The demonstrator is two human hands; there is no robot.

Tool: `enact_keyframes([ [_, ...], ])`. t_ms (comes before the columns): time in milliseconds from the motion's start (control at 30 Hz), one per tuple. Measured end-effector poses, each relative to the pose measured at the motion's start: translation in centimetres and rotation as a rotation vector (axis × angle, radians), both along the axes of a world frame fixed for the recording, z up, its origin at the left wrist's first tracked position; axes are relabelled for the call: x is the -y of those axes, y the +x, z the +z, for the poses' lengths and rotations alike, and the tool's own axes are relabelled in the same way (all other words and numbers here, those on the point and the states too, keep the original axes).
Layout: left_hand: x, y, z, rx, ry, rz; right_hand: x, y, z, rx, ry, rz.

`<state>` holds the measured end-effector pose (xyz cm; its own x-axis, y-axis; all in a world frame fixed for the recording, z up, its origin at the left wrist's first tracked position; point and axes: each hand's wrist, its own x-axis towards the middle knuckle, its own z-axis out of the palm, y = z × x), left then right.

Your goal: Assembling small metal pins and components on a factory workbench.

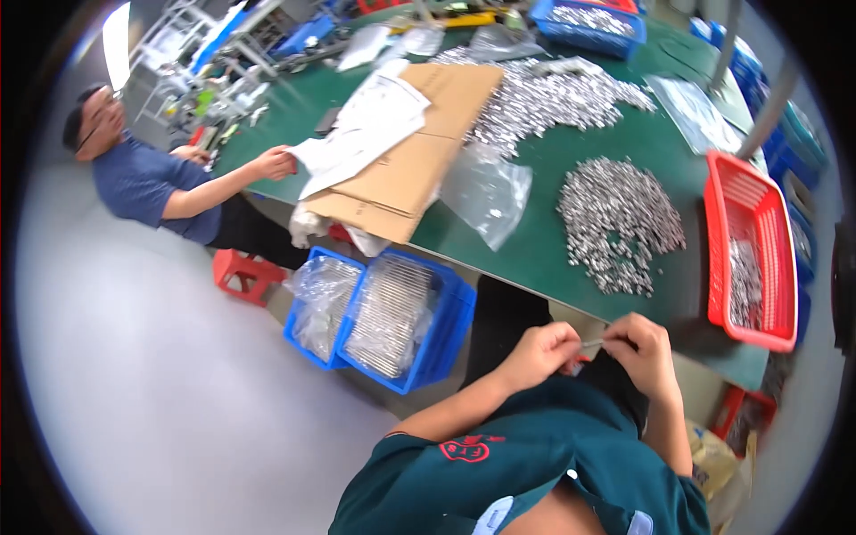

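Head view shows the person's two hands brought together just below the near edge of the green table [553,241], over the lap. Between them runs a thin, short metal pin [592,342], silvery and straight, too small to make out further. The left hand [541,354] has its fingers curled and pressed together, pinching one end of the pin; the right hand [640,352] is curled the same way, pinching the other end. The pin lies roughly level, clear of the table.

On the table's smooth green top, two heaps of small shiny metal parts lie loose: a nearer heap [621,223] and a larger far heap [553,94], well apart. A clear, crumpled plastic bag [489,192] lies between them and a flat sheet of brown cardboard [419,152], which carries white papers [370,125]. At the right edge sits one red plastic basket [747,192] with latticed walls, holding more metal parts. On the floor beside the person stand two blue plastic crates [446,330], lined with clear film and filled with long metal pieces. Another person's hand [272,163] rests at the table's far left edge.
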<state>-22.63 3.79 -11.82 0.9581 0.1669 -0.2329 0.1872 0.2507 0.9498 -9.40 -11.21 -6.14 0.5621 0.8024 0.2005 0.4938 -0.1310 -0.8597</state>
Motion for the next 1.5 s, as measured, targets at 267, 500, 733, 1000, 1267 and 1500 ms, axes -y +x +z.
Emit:
enact_keyframes([
  [267, -0.2, 0.0, 0.9, 0.05, 0.001, 0.002, -0.8, -1.1, 0.7, -0.06, -0.074, -0.029],
  [500, 0.4, 0.0, -0.6, 0.059, -0.161, -0.05, -0.5, -2.2, -1.2, -0.514, -0.047, -0.053],
  [733, -1.1, 0.0, -0.8, 0.062, -0.175, 0.167, 0.0, 1.6, -1.1, 0.006, 0.011, -0.32],
  [1000, -1.4, -0.2, -1.0, 0.058, -0.185, 0.209, -0.7, 2.9, -2.5, 0.323, -0.074, -0.33],
  [1267, -0.7, -0.5, -1.0, 0.048, -0.184, 0.187, -1.3, 2.6, -3.0, 0.451, -0.12, -0.305],
  [1500, -0.8, -0.3, -1.1, 0.039, -0.182, 0.18, -1.1, 3.1, -2.7, 0.439, -0.162, -0.283],
])
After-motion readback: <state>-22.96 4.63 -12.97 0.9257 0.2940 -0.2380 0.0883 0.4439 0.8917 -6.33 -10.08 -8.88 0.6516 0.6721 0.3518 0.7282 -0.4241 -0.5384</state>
